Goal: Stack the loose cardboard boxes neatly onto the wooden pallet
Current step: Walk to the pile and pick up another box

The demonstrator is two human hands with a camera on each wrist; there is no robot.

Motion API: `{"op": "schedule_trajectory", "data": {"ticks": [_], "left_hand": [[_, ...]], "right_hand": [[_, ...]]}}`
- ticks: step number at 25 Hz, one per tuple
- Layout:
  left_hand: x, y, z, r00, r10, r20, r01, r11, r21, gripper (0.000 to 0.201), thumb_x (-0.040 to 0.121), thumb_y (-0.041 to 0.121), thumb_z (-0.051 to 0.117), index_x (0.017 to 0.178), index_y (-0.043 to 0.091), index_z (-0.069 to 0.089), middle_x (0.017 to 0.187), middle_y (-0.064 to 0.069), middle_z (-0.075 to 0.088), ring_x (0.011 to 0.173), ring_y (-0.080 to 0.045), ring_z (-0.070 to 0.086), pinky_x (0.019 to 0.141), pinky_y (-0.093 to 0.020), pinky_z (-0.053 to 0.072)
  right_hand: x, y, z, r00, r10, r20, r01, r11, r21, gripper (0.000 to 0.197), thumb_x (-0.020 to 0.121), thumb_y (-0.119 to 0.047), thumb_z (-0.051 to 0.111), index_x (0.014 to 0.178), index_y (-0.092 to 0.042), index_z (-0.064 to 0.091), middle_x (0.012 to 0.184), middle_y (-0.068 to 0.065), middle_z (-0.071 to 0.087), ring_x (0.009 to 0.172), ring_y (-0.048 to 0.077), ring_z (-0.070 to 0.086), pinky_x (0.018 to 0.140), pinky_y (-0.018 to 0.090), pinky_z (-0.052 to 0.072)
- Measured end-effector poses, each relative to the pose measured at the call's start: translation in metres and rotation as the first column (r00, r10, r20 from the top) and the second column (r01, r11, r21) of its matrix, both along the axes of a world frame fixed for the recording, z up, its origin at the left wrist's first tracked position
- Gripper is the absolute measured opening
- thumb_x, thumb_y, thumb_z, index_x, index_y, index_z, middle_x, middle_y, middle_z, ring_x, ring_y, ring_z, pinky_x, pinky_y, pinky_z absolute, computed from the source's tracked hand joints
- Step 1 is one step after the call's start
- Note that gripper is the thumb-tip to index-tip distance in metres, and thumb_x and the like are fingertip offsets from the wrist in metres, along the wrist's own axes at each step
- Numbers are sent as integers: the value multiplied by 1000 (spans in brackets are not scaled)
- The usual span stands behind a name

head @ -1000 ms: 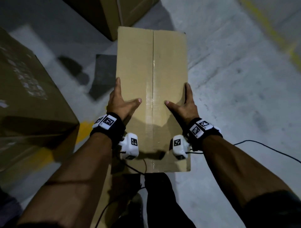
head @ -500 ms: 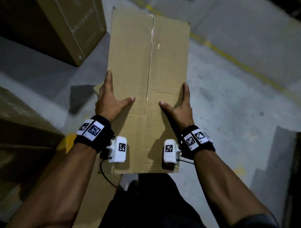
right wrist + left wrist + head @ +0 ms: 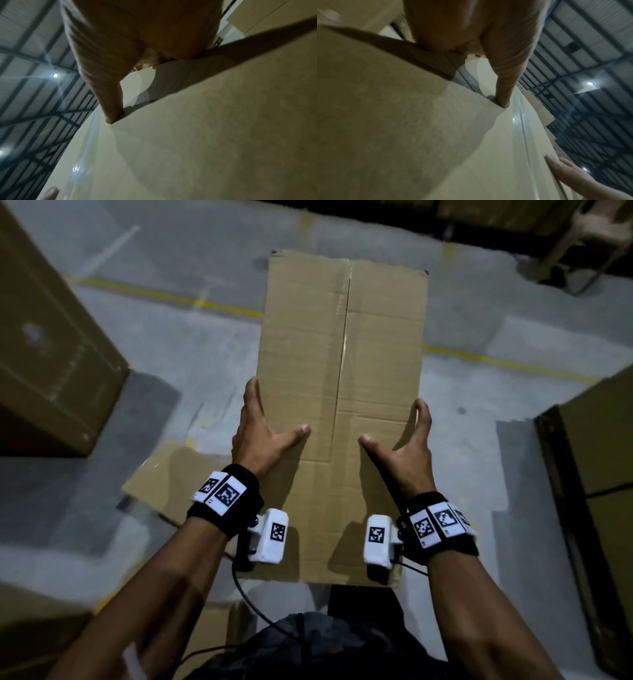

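Observation:
I carry a long brown cardboard box (image 3: pixel 342 354) with a taped centre seam, held lengthwise out in front of me above the concrete floor. My left hand (image 3: pixel 263 436) grips its left edge, thumb flat on the top and fingers down the side. My right hand (image 3: pixel 407 450) grips the right edge the same way. The left wrist view shows the left thumb (image 3: pixel 503 94) pressed on the box top (image 3: pixel 402 121). The right wrist view shows the right thumb (image 3: pixel 113 108) on the box top (image 3: pixel 205 135). Fingers below the edges are hidden. No pallet is clearly visible.
A large cardboard box (image 3: pixel 51 354) stands at the left and another box (image 3: pixel 603 440) at the right. A flat cardboard sheet (image 3: pixel 178 484) lies on the floor under my left hand. A yellow floor line (image 3: pixel 164 297) crosses ahead. A pale wooden frame (image 3: pixel 589 231) stands far right.
I have turned with the box still held the same way. The big box ahead has slid to the left of view, and a box at the right has come into view.

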State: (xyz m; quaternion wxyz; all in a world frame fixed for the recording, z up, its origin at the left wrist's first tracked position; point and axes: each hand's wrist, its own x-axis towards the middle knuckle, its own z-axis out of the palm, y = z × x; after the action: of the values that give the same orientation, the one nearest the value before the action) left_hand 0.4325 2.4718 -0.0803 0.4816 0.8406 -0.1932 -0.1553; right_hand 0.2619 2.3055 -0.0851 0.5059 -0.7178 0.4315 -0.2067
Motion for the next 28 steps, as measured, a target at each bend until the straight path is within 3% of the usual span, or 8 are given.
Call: {"op": "schedule_trajectory", "data": {"ticks": [8, 15, 18, 22, 26, 28], "left_hand": [[14, -266, 19, 980, -197, 15, 197, 980, -16, 115, 72, 46, 84, 155, 37, 6, 158, 3, 32, 140, -23, 39, 115, -48, 31], [58, -458, 35, 940, -340, 21, 341, 939, -38, 112, 72, 47, 83, 154, 40, 7, 159, 6, 31, 140, -23, 39, 115, -45, 32], [94, -554, 22, 900, -434, 20, 435, 898, -61, 112, 72, 48, 83, 153, 41, 7, 158, 5, 32, 139, -24, 40, 115, -49, 33], [151, -693, 20, 818, -575, 6, 572, 814, -104, 112, 67, 53, 83, 149, 48, 7, 157, 5, 34, 138, -24, 42, 112, -51, 36], [181, -807, 43, 735, -677, 30, 677, 731, -80, 111, 68, 50, 83, 150, 45, 9, 154, 2, 39, 136, -26, 44, 112, -49, 36], [191, -855, 49, 687, -726, 42, 726, 683, -73, 111, 69, 49, 83, 151, 43, 9, 154, 2, 39, 135, -27, 45, 112, -48, 37]], "right_hand": [[-12, -230, 13, 977, -213, 4, 213, 976, -38, 103, 73, -49, 84, 145, -54, 10, 138, 2, 57, 118, 28, 60, 105, 50, 47], [13, -389, 26, 933, -358, 29, 360, 931, -70, 103, 67, -55, 83, 141, -57, 11, 141, -1, 53, 120, 26, 59, 105, 51, 46], [39, -464, 18, 892, -451, 32, 452, 887, -97, 106, 69, -52, 84, 146, -52, 12, 144, -2, 52, 123, 26, 57, 107, 51, 44], [84, -563, 25, 806, -590, 54, 591, 797, -121, 108, 75, -40, 86, 154, -40, 13, 146, -3, 49, 125, 22, 55, 107, 38, 43], [112, -642, 38, 717, -693, 72, 697, 710, -100, 112, 65, -56, 83, 150, -50, 9, 144, -8, 49, 126, 22, 54, 108, 45, 44], [123, -678, 43, 678, -729, 91, 735, 673, -85, 112, 71, -47, 86, 152, -45, 10, 143, -8, 48, 123, 18, 53, 105, 37, 43]]}}
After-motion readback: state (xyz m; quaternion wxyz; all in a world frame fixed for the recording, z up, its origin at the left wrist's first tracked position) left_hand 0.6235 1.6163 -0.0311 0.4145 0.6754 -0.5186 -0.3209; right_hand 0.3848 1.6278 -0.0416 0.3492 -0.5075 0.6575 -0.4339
